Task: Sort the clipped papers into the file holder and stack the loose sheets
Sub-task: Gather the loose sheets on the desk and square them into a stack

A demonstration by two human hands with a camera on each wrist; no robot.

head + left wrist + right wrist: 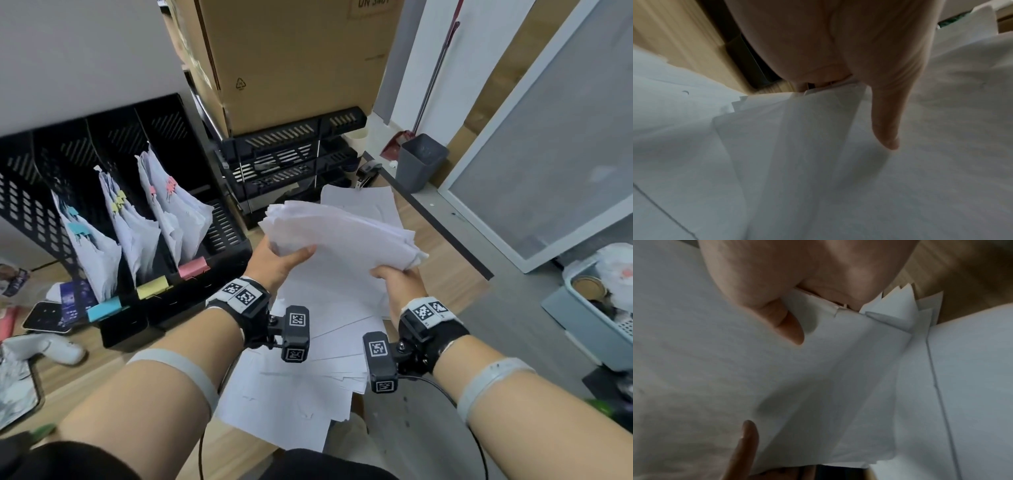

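Both hands hold a thick stack of loose white sheets (342, 233) above the wooden desk. My left hand (281, 260) grips its near left corner, thumb on top. My right hand (399, 277) grips the near right corner. In the left wrist view the thumb (888, 126) presses on the stack (818, 162). In the right wrist view the thumb (785, 324) lies on the sheets (818, 369). More loose sheets (308, 370) lie spread on the desk under the hands. The black file holder (20, 212) at the left holds clipped papers (137, 226) with blue, yellow and pink clips.
A black letter tray (291, 154) stands behind the stack, under a cardboard box (291, 61). A phone (48, 317) and clutter lie at the left. A grey bin (423, 159) stands on the floor beyond the desk edge; a basket (603, 301) sits at the right.
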